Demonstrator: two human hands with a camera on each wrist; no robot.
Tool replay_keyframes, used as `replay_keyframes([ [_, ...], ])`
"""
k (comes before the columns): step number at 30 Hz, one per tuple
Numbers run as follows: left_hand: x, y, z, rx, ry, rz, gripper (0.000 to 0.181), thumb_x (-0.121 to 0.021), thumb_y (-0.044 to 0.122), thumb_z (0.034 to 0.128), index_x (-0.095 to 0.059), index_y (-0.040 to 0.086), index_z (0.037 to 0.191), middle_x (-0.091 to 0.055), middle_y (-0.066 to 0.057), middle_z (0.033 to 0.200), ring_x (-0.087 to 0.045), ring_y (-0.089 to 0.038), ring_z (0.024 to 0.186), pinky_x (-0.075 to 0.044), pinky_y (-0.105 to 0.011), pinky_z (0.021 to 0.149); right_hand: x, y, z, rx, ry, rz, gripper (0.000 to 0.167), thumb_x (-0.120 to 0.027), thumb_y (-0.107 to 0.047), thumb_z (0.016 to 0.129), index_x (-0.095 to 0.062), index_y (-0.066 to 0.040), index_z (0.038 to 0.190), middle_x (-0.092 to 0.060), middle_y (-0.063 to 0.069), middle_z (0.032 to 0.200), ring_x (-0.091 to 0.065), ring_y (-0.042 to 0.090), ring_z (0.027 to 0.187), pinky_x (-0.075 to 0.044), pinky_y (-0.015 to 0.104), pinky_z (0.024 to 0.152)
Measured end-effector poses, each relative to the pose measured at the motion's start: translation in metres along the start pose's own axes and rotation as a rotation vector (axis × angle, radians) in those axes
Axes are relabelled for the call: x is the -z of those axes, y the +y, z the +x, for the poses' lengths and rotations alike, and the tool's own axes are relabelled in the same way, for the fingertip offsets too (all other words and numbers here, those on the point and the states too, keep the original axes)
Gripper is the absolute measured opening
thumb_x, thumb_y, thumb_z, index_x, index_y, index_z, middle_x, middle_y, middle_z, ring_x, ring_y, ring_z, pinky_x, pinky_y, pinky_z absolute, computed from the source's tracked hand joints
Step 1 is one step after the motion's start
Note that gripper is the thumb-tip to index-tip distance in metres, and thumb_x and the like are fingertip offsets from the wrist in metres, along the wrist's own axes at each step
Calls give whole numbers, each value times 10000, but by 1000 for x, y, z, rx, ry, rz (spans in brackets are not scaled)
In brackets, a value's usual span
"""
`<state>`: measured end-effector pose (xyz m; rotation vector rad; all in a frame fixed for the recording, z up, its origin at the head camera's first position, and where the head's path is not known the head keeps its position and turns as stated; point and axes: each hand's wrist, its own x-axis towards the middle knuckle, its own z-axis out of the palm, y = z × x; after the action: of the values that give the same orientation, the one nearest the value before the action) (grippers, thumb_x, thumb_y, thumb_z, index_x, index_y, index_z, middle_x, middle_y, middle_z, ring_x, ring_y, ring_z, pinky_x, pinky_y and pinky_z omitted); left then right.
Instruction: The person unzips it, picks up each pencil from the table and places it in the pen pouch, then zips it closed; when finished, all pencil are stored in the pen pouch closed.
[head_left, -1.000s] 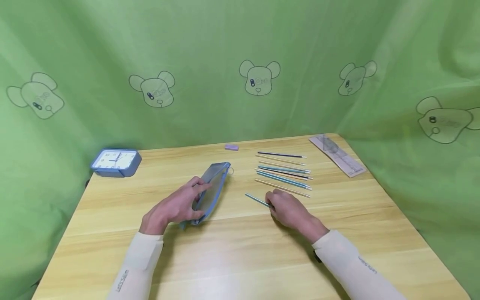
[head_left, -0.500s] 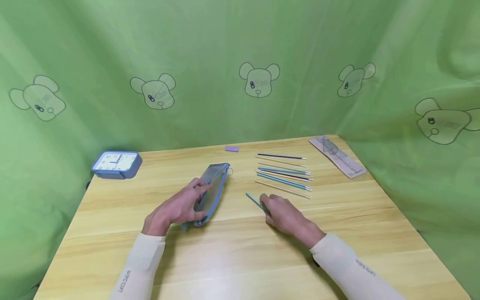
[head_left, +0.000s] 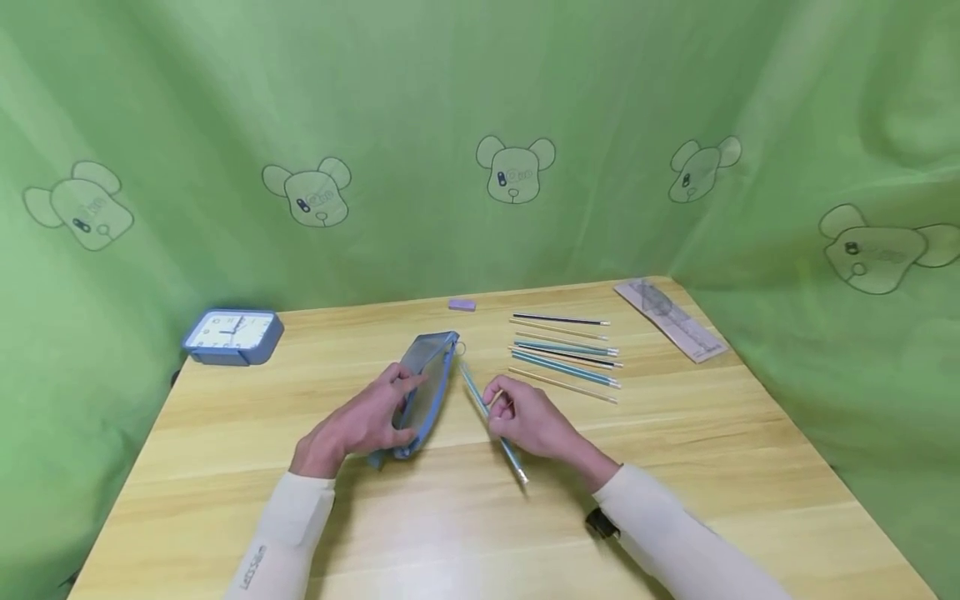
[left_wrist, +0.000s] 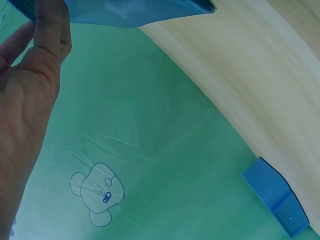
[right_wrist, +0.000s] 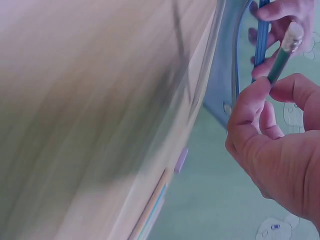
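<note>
My left hand (head_left: 367,419) grips a blue translucent zippered pencil case (head_left: 437,392) by its edges, its fingers and thumb spreading the opening. The case lies tilted, with its zip side facing right. Just right of it, my right hand (head_left: 528,417) pinches a teal pencil (head_left: 512,455) between thumb and fingers, clear of the table. The pencil slants, its white eraser end nearest me and its other end by the case's pull ring. In the right wrist view that pencil (right_wrist: 280,62) shows its metal band and eraser. Several pencils (head_left: 562,372) lie in a loose row beyond my right hand.
A blue clock (head_left: 234,337) stands at the back left of the wooden table (head_left: 450,533). A purple eraser (head_left: 462,305) lies near the back edge. Pinkish packaging with clear rulers (head_left: 670,319) lies at the back right. A green curtain (head_left: 405,250) hangs behind.
My right hand has lifted the teal pencil and moved it left towards the case, turning it more upright in view. The left hand stays on the case.
</note>
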<state>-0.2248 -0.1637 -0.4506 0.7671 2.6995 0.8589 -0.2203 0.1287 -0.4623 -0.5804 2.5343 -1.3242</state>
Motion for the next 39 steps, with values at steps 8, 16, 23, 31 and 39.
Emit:
replay_keyframes([
  [8,-3,0,1,-21,19,2,895,-868,127,884,-401,-25,1631,-481,-143,1444,-543,-144,981,-529,-226,781,-23,-9,23,-102,-16,225,225,-668,44,884,-640,13,1105,-654,81,904,-599,151,764,-520,200,629],
  [16,-6,4,4,-56,17,21,884,-871,151,872,-425,-47,1609,-499,-167,1403,-542,-146,957,-521,-207,757,-40,-16,44,-190,70,288,198,-684,27,915,-659,-35,1102,-705,98,889,-608,147,703,-535,264,642],
  [23,-12,5,6,-64,-11,-4,867,-854,149,894,-413,-50,1613,-483,-178,1400,-521,-154,954,-502,-213,756,-57,-13,62,-262,202,320,195,-664,19,908,-653,-59,1086,-595,-25,735,-566,104,641,-471,196,583],
  [31,-16,6,8,-62,-4,-73,923,-863,123,874,-382,12,1653,-491,-161,1326,-559,-162,975,-536,-219,778,-69,-21,75,-239,327,141,75,-724,-51,930,-690,-107,966,-604,-62,688,-558,75,640,-427,192,582],
  [39,-15,6,10,-36,31,-137,973,-871,82,840,-362,30,1667,-487,-183,1330,-612,-205,971,-566,-223,774,-77,-25,78,-243,362,126,68,-749,-22,941,-717,-82,946,-770,62,839,-675,88,665,-565,199,598],
])
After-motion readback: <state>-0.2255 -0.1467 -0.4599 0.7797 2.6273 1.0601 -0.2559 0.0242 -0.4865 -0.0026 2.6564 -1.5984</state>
